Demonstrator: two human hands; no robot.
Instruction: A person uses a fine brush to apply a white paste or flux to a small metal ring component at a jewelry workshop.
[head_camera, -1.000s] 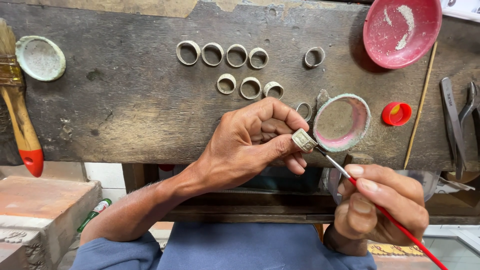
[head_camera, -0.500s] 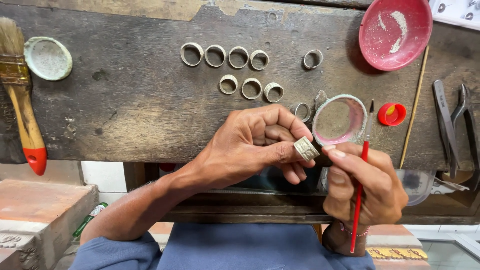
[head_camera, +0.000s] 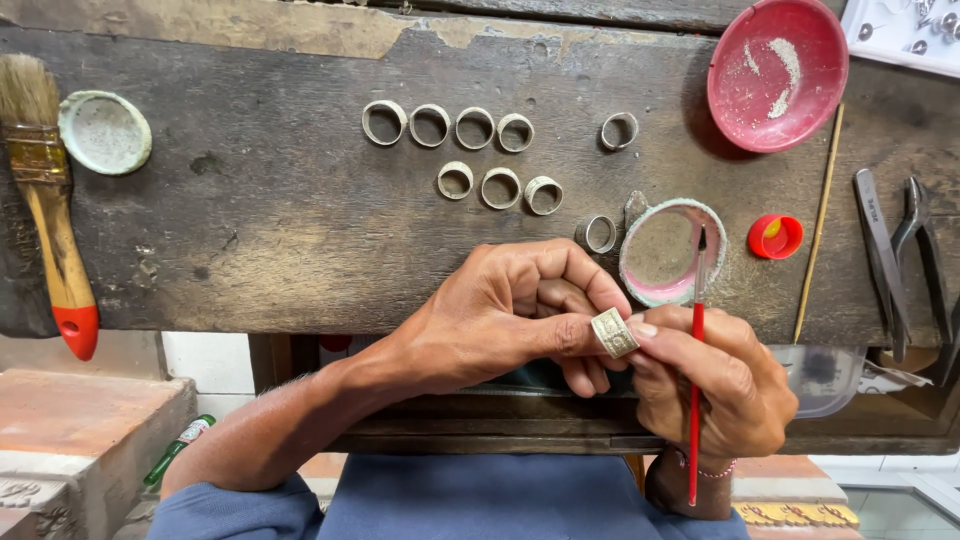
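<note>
Your left hand (head_camera: 520, 315) pinches a wide silver ring (head_camera: 614, 332) between thumb and curled fingers, closed firmly on it, just in front of the near edge of the dark wooden bench (head_camera: 250, 230). Your right hand (head_camera: 715, 385) meets it from the other side: its forefinger tip touches the ring, and the rest of the fingers are folded around a thin red brush (head_camera: 696, 380), which stands almost upright. The brush tip reaches over the small round dish with the pink rim (head_camera: 637, 262), which sits on the bench just beyond your knuckles.

A single ring (head_camera: 597, 234) lies beside that dish, on its left. Further back, more rings (head_camera: 447, 127) lie in two short rows. A small red cap (head_camera: 775, 236) sits to the right of the dish, a red bowl (head_camera: 740, 60) with white powder sits at the back right, and pliers (head_camera: 925, 250) lie at the far right. A wide paintbrush (head_camera: 50, 210) with a red-tipped handle and a pale green lid (head_camera: 104, 132) lie at the far left.
</note>
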